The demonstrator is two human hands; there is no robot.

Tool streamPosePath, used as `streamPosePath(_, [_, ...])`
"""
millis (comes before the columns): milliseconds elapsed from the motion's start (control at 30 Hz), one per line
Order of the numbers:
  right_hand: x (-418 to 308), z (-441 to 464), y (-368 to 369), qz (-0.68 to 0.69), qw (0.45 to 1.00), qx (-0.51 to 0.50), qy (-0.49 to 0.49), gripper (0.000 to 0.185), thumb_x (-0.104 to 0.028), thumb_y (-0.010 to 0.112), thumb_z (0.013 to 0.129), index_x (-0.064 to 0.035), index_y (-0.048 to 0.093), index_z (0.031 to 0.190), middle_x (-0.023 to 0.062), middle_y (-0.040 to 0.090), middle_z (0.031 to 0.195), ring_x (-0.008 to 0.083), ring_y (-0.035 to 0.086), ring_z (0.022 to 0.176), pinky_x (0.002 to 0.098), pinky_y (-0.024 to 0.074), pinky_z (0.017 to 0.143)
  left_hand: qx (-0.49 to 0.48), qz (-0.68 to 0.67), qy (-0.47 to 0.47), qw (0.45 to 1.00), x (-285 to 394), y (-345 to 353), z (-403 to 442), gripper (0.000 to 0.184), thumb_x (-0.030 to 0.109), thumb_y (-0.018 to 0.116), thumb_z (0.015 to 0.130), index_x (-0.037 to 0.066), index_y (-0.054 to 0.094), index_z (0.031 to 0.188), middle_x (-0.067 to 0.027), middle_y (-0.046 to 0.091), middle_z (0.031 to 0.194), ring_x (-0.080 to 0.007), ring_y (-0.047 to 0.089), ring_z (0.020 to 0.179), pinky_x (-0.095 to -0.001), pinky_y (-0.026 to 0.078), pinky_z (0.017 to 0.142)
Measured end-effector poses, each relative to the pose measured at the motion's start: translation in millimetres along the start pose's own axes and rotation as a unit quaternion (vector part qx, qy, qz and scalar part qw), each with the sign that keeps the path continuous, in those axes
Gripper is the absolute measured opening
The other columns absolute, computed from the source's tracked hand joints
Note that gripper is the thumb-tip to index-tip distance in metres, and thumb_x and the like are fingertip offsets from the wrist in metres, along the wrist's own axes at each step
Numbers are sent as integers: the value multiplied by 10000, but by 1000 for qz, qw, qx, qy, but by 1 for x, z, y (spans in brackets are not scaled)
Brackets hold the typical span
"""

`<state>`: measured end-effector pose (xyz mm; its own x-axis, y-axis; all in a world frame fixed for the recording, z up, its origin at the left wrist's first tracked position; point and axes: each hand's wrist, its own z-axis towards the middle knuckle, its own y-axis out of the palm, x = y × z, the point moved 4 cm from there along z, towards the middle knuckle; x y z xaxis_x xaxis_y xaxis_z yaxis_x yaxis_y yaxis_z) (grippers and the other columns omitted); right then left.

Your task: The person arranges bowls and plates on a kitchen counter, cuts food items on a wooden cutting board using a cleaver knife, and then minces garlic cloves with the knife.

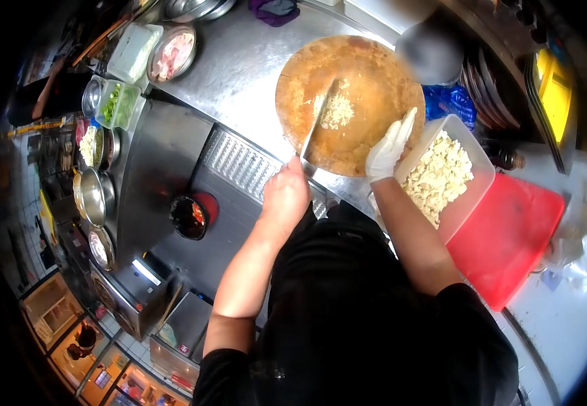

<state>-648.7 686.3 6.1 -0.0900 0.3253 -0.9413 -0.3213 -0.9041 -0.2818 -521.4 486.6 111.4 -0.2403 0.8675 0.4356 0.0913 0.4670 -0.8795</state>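
Observation:
A round wooden chopping block (381, 81) sits on the steel counter in front of me. My left hand (287, 188), bare, is closed around the handle of a cleaver (318, 120), whose blade is seen nearly edge-on over the block. Beside the blade lies a small heap of finely chopped pale food (337, 112), perhaps garlic. My right hand (388, 150) wears a white glove and rests at the block's right edge, fingers stretched out, holding nothing. Near that wrist stands a clear plastic tub (486, 162) holding many pale chopped pieces (439, 176).
A red lid or board (510, 230) lies right of the tub. Blue plastic (448, 105) is bunched behind it. At the left are a bowl of pale meat (171, 55), a tub of green vegetables (119, 105) and a steel bowl (94, 196). A dark bucket (190, 218) stands below.

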Motion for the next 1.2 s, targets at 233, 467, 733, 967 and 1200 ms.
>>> streamPosePath(233, [-4, -1, -2, -11, 1000, 6, 7, 575, -206, 354, 1145, 14, 191, 1651, 198, 202, 1723, 282, 211, 1590, 369, 165, 1291, 27, 15, -24, 999, -15, 8, 0, 73, 8, 546, 907, -36, 531, 964, -296, 682, 849, -493, 688, 745, -579, 563, 695])
streamPosePath(467, [-4, 0, -3, 2, 1000, 9, 11, 579, -224, 342, 1145, 27, 195, 1646, 191, 202, 1725, 283, 194, 1596, 373, 158, 1295, 5, 17, -1, 1000, -8, 7, -1, 56, 5, 541, 905, -18, 532, 956, -276, 693, 845, -474, 704, 770, -562, 573, 701])
streamPosePath(733, [-49, 15, -24, -32, 999, -30, -8, 554, -239, 261, 1143, 18, 261, 1634, 196, 224, 1716, 316, 187, 1596, 388, 126, 1301, 32, 61, 54, 996, -2, -7, -15, 97, 47, 581, 922, -4, 531, 989, -217, 667, 854, -421, 704, 706, -524, 580, 639])
streamPosePath(967, [-123, 16, -1, -290, 835, -307, -353, 597, -345, 584, 1012, -169, 478, 1572, 265, 349, 1635, 467, 263, 1535, 591, 123, 1260, 48, 213, 189, 957, -16, -6, -21, 642, 74, 643, 786, -98, 551, 1398, -127, 600, 907, -266, 645, 786, -369, 582, 637])
streamPosePath(1200, [-103, -11, 44, -321, 718, -427, -446, 589, -436, 519, 1031, -211, 471, 1573, 245, 351, 1639, 468, 277, 1531, 619, 127, 1252, 50, 266, 234, 934, -19, -8, -29, 666, 78, 607, 812, -79, 527, 1454, -111, 587, 915, -274, 620, 835, -384, 566, 673])
